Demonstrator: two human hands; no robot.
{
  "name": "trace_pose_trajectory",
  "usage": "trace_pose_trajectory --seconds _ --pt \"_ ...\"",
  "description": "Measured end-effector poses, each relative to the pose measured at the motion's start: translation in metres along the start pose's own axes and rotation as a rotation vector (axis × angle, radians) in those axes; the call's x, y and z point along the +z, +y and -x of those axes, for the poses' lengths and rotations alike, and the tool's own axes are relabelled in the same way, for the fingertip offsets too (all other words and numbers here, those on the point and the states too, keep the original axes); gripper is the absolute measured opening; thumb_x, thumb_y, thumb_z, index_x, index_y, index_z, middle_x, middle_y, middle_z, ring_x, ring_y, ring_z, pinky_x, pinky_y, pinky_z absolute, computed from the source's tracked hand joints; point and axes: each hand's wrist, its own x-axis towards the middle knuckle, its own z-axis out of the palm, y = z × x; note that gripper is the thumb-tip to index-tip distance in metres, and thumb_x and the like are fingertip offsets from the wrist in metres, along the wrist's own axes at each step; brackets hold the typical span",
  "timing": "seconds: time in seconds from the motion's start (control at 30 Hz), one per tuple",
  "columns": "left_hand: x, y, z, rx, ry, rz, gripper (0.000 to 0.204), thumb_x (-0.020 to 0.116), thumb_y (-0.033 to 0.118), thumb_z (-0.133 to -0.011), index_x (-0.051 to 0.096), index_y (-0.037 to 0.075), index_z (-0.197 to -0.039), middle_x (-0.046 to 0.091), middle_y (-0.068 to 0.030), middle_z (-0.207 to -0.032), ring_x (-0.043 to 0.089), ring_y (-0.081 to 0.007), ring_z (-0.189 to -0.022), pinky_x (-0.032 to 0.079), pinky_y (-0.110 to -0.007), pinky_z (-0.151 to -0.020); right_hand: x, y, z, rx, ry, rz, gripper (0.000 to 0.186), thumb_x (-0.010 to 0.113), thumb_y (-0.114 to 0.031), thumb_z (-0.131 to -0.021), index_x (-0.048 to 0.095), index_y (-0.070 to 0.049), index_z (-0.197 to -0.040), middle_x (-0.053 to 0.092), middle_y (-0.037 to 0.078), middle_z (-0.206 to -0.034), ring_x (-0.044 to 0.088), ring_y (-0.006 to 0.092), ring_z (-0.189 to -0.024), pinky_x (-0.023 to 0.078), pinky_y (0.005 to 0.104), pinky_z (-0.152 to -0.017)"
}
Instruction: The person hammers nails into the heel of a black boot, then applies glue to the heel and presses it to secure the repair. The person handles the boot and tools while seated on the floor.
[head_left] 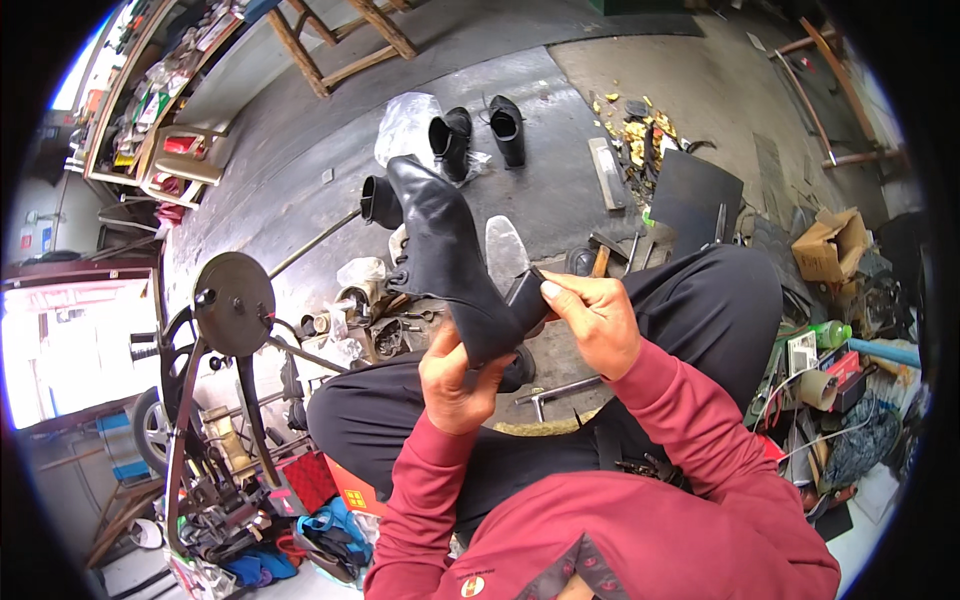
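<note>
My left hand (455, 390) is closed on the lower part of a black leather lace-up boot (435, 230), held tilted with its laces facing left. My right hand (590, 320) pinches a dark, blocky part (525, 296) at the boot's right side, near the heel, thumb on top. Just behind that part is a pale grey, rounded sole-shaped piece (505, 250); whether it is attached cannot tell. A pair of black boots (507, 135) stands on the floor ahead beside crumpled clear plastic (400, 125), and another dark boot (380, 200) is behind the held one.
A black iron machine with a round wheel (234, 303) stands at my left among piled tools. Wooden stools (355, 70) and shelves (150, 90) are farther off. Scraps (640, 135), a dark sheet (690, 195), a cardboard box (830, 245) and clutter surround my right knee.
</note>
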Motion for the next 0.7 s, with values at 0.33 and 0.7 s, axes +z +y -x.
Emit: trace_pose_trajectory --seconds 0.33,0.7 --pt "-0.011 0.017 -0.023 0.193 -0.015 -0.088 0.035 0.075 -0.012 -0.074 0.078 -0.001 -0.107 0.07 -0.0227 -0.125 0.066 -0.0418 -0.124 0.048 -0.044 -0.108 0.004 -0.017 -0.001 -0.031 -0.077 -0.067 0.036 0.06 -0.012 -0.109 0.063 0.005 -0.141 0.074 0.008 -0.12 0.065 0.0113 -0.109 0.052 0.0271 -0.097" --pt "-0.009 0.021 -0.011 0.114 -0.035 -0.086 0.043 0.076 -0.013 -0.071 0.076 -0.001 -0.112 0.069 -0.0269 -0.124 0.065 -0.046 -0.125 0.051 -0.045 -0.106 0.002 -0.011 0.002 0.016 -0.182 -0.106 0.049 0.07 -0.008 -0.103 0.058 0.004 -0.149 0.068 0.011 -0.135 0.061 0.0123 -0.121 0.049 0.0297 -0.107"
